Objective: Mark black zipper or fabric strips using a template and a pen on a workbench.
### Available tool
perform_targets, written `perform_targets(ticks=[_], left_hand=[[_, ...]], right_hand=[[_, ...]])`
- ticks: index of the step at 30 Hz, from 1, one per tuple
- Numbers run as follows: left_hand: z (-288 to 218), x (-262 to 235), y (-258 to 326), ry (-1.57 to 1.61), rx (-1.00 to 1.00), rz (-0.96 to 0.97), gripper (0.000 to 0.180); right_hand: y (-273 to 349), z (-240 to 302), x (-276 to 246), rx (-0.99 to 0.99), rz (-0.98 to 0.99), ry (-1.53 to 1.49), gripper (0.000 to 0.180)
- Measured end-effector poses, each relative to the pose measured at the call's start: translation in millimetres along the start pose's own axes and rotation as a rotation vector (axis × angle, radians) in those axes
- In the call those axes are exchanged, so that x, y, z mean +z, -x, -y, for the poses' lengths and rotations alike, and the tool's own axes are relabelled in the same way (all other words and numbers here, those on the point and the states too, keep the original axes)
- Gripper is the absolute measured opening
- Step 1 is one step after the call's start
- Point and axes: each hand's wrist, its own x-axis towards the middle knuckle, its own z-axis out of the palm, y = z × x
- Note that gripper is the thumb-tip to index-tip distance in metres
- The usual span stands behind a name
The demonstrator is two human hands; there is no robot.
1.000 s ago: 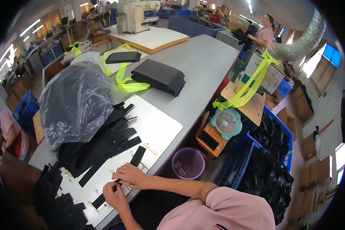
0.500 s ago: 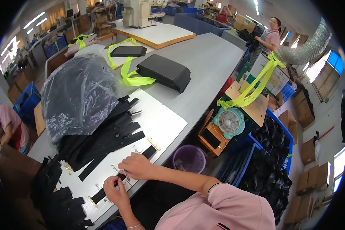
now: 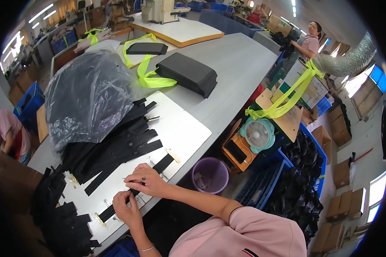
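A black fabric strip (image 3: 163,163) lies stretched across the white board (image 3: 186,128), between two small brass-coloured holders (image 3: 172,156). Over its middle, my right hand (image 3: 149,183) is closed, and a thin pointed thing sticks out at its fingertips; its kind is too small to tell. My left hand (image 3: 126,209) is just below, thumb and fingers pinched together at the strip, hiding part of it. Small metal pins or clips stand beside the strip. Farther up the board lies a heap of black strips (image 3: 116,147), some with round dark spots.
A large clear plastic bag (image 3: 90,98) covers the heap's far end. More black pieces (image 3: 62,227) hang at the left edge. Beyond stand a black box-shaped piece (image 3: 186,73) and yellow-green ribbon (image 3: 156,81). Right of the table are a purple basket (image 3: 211,175), a teal fan (image 3: 257,133) and blue crates.
My right hand has turned and lifted slightly, its fingers now stretching farther left over the strip. My left hand has shifted slightly left and up. The view has tilted a little.
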Motion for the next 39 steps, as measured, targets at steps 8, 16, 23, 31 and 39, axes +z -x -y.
perform_targets(ticks=[8, 16, 23, 31, 39], left_hand=[[-11.2, 5.8, -13.3, -0.024, 0.089, -0.009, 0.007], [-9.1, 2.7, -7.9, -0.03, -0.008, -0.062, 0.01], [-8.5, 2.6, -5.8, -0.006, 0.011, -0.075, 0.01], [-7.5, 4.8, -6.3, -0.018, 0.005, -0.077, 0.009], [-7.3, 4.1, -5.8, -0.024, 0.018, -0.074, 0.01]], right_hand=[[-0.5, -7.2, -11.9, 0.332, -0.066, -0.182, 0.009], [-2.0, -4.1, -6.3, 0.195, 0.042, -0.08, 0.007], [-1.6, -2.4, -1.9, 0.223, 0.107, -0.06, 0.013], [-9.5, 1.9, -3.3, 0.086, 0.174, 0.042, 0.015], [-8.7, 2.0, -1.0, 0.051, 0.171, 0.091, 0.014]])
